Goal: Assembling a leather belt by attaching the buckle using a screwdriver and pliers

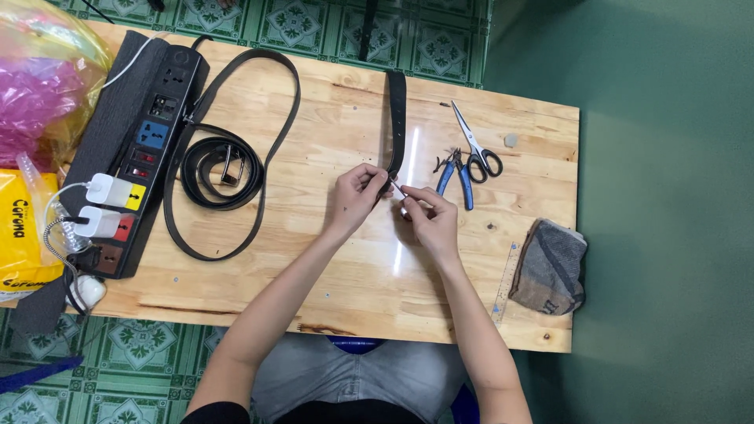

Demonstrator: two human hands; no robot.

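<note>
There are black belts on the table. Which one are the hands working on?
The straight black strap running from the table's far edge down to both hands, which pinch its near end. The coiled belt and long looped strap lie untouched further left.

The worktop (330,259) is pale honey wood with darker knots and grain, standing on a floor (141,345) of green tiles patterned in white. The belt strap (397,118) and coiled belt (224,169) are black, the pliers (455,177) blue-handled, the scissors (471,145) black-handled with silver blades. The black power strip (145,157) carries blue, yellow and red socket panels and white chargers (106,206); a grey folded cloth (548,267) lies by a yellow bag (23,235) and pink plastic (35,98).
</note>
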